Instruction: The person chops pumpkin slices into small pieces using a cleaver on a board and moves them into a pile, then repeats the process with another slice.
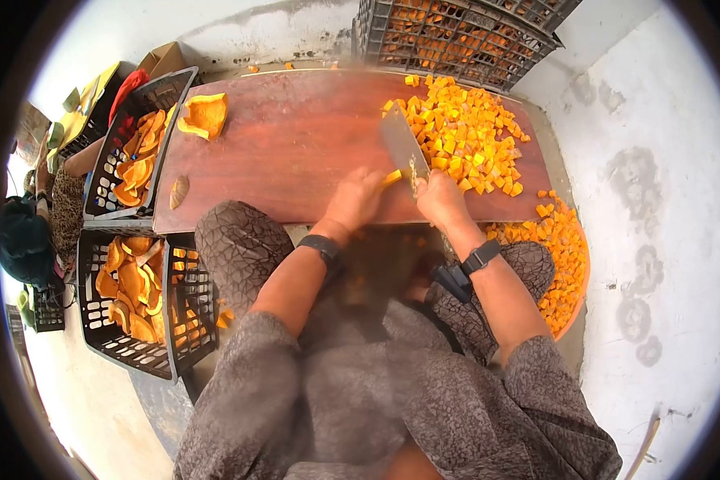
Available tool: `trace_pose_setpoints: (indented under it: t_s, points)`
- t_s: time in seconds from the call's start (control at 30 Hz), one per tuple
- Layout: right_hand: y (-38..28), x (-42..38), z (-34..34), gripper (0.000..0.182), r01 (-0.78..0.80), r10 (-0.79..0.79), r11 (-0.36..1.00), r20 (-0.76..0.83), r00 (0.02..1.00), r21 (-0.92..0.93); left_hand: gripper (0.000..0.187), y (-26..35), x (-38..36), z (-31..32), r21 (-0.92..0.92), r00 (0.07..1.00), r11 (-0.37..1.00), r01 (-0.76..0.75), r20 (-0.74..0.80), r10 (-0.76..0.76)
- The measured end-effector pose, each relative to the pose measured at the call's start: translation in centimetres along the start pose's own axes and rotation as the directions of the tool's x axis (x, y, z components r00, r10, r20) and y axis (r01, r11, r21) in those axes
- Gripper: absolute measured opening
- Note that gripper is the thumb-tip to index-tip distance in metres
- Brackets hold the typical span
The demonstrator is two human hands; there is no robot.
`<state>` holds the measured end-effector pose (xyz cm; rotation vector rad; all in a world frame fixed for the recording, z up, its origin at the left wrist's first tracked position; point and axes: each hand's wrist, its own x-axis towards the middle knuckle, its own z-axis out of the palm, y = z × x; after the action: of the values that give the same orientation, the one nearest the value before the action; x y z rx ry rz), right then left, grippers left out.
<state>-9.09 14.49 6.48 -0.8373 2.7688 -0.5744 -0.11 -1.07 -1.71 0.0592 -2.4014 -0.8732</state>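
Already well along, my right hand (440,196) is clamped on the cleaver (402,146) while my left hand (356,196) pins a pumpkin strip (392,177) beside the blade, diced cubes (464,132) heaped beyond, uncut slices (132,280) waiting in crates (96,336) off left.

orange pumpkin cubes (464,132), reddish-brown board (296,144), black crates (148,308)

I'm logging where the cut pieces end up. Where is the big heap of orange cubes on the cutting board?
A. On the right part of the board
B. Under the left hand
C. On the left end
A: the heap of orange cubes covers the right part of the cutting board, beyond the cleaver.
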Motion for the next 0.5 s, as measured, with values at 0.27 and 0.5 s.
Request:
trace_pose_setpoints:
  t_s: [0.27, 0.5]
  points:
    - [1.2, 0.2, -1.7, 0.03, -0.045, 0.044, 0.998, -0.029, 0.999, -0.044, 0.025, -0.1, 0.1, 0.1, 0.058, 0.999, 0.998, 0.004, 0.031, -0.006]
    - [-0.5, -3.6, -2.8, 0.031, 0.078, -0.077, 0.997, 0.012, 0.997, -0.023, 0.025, 0.0, 0.0, 0.3, 0.034, 0.999, 0.999, -0.041, 0.021, 0.041]
